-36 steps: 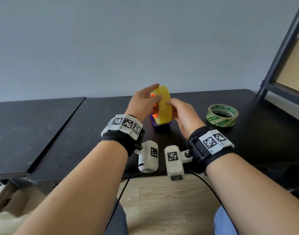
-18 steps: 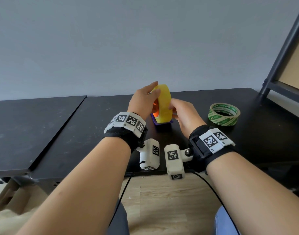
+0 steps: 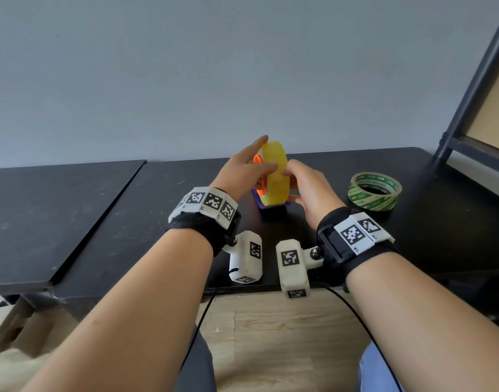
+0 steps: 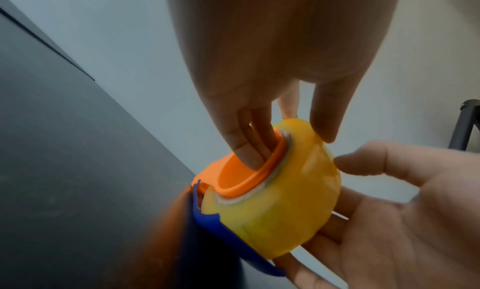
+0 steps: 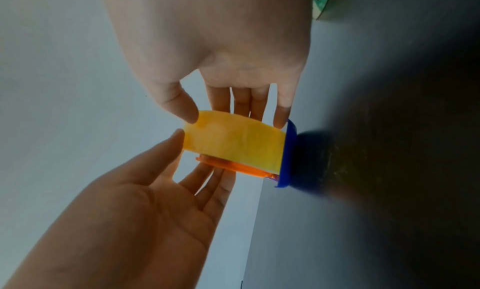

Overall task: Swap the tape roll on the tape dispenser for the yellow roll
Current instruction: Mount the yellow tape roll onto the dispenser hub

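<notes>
Seating the yellow tape roll

Both hands [image 3: 237, 176] [image 3: 307, 188] are gripping the translucent yellow tape roll [image 3: 273, 171] on the orange-and-blue plastic dispenser [image 4: 233, 178]; green printed roll [image 3: 374, 190] is lying removed on the black tabletop [image 3: 158, 210]; final seating remaining

There are two tape rolls, one yellow roll [image 3: 273, 172] and one green roll [image 3: 374, 191], one tape dispenser [image 3: 272, 206], and two hands.

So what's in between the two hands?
The yellow roll, sitting upright on the orange hub of the tape dispenser, lies between the left hand and right hand. Every view shows it.
</notes>
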Demonstrator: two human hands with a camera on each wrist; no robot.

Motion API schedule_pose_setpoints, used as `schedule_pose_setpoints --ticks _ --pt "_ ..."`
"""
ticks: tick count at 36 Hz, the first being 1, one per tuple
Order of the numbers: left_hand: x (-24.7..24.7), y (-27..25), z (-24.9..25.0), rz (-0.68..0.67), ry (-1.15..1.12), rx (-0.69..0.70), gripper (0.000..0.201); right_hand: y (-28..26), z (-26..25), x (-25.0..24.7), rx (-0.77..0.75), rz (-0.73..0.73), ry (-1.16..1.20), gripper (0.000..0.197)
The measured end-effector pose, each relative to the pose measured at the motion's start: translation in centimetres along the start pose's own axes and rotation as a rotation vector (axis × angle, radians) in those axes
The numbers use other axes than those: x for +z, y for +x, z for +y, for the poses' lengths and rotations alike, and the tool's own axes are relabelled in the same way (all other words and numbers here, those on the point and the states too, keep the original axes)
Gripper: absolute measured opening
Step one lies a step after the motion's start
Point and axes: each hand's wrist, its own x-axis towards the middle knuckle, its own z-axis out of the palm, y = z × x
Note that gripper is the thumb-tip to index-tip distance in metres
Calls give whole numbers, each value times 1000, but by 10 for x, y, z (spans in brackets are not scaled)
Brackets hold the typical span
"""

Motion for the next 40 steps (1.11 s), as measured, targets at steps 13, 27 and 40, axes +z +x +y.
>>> schedule_pose_setpoints --ticks 13,27,40 --pt "0 6 2 48 54 23 43 2 2 -1 7 -3 -6 26" --pt "1 7 -1 81 71 -4 45 8 7 1 4 -23 -46 9" --pt "3 0 1 59 -35 -10 57 9 7 0 -9 -16 0 10"
